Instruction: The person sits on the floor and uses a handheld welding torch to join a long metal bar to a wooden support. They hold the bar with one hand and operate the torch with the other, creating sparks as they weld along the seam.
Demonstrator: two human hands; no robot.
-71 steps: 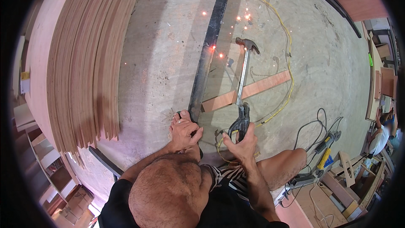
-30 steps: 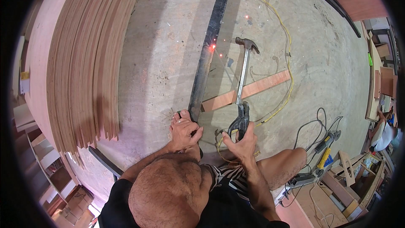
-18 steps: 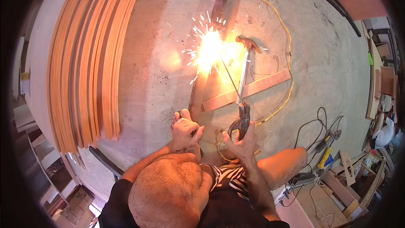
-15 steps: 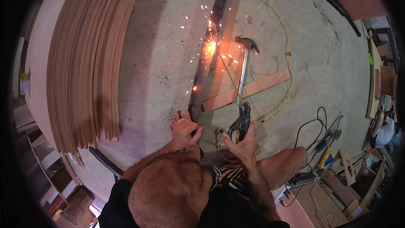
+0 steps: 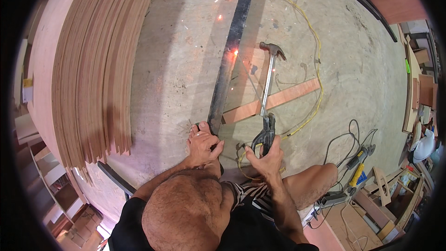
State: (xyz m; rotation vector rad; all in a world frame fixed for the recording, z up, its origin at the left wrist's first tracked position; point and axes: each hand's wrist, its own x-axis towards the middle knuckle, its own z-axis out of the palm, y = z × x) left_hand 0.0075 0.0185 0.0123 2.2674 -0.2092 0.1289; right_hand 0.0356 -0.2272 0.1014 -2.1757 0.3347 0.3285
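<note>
While I have the right hand (image 5: 268, 158) clamped around the black electrode holder (image 5: 266, 134), its thin rod (image 5: 253, 83) slants ahead and leftward to a glowing spot (image 5: 236, 52) on the dark metal bar (image 5: 223, 83). That bar lies ahead of both hands, its long axis running away and slightly rightward; its near part comes just beside the left hand (image 5: 202, 147), the closer one. The left rests over the foot (image 5: 203, 126); I can't tell whether its fingers grip. The rod's tip is lost in glare, the bar's far end cut off.
</note>
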